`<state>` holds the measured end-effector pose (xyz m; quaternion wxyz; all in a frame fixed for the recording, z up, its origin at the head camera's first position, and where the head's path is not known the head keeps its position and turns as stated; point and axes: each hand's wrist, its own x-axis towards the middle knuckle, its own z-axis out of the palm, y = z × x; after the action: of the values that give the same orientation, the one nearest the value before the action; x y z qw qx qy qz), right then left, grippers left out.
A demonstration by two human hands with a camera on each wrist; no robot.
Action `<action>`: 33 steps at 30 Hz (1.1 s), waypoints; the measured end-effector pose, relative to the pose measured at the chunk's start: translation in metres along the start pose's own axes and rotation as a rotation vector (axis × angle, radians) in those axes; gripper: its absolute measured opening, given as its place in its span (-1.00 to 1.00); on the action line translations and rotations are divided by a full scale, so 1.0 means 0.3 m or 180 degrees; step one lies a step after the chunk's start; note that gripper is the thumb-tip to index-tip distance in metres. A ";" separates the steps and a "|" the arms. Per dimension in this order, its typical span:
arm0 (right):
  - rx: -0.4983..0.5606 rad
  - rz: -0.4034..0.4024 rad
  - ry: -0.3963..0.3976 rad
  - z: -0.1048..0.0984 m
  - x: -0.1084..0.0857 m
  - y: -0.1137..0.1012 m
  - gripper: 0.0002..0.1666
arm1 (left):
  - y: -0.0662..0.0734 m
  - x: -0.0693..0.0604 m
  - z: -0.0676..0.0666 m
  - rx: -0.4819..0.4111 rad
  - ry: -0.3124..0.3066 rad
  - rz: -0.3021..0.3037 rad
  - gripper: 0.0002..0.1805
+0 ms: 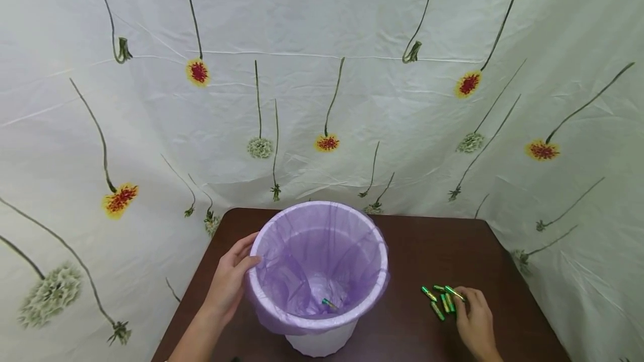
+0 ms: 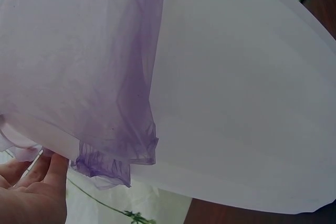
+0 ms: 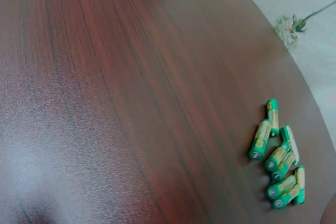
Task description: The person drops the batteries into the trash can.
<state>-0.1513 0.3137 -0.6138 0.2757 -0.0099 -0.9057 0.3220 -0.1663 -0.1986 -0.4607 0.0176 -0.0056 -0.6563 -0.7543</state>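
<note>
A white trash bin [image 1: 322, 342] lined with a thin purple bag [image 1: 287, 264] stands on the table. My left hand [image 1: 228, 278] grips the left side of its rim, thumb near the top edge. The left wrist view shows the bin's white wall [image 2: 236, 93] and the bag hanging over it, with the left fingers [image 2: 55, 171] at the rim. One green battery [image 1: 329, 303] lies inside on the bin's bottom. To the right, my right hand [image 1: 475, 320] pinches the end of a green battery [image 1: 453, 291] above several similar batteries [image 1: 436, 310], which lie in a loose pile [image 3: 277, 157].
The dark brown wooden table [image 1: 432, 239] has rounded back corners. White cloth [image 1: 302, 99] printed with flowers hangs behind it and along both sides. The bin stands left of the battery pile, with table surface between them.
</note>
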 end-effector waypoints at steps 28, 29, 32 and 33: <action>0.0630 -0.0822 -0.0125 -0.051 0.195 -0.142 -0.76 | 0.005 -0.002 -0.003 -0.0031 -0.0049 0.0013 -0.43; 0.0654 -0.0828 -0.0130 -0.055 0.202 -0.149 -0.76 | 0.005 -0.002 -0.003 -0.0028 -0.0053 0.0012 -0.43; 0.0675 -0.0828 -0.0196 -0.065 0.216 -0.166 -0.77 | 0.003 -0.002 -0.001 -0.0025 -0.0051 0.0007 -0.43; 0.0674 -0.0827 -0.0216 -0.068 0.220 -0.172 -0.77 | 0.001 -0.002 -0.001 -0.0031 -0.0055 0.0004 -0.43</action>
<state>-0.1886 0.2975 -0.5379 0.2838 0.1473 -0.8691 0.3774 -0.1658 -0.1990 -0.4604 0.0125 -0.0125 -0.6527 -0.7574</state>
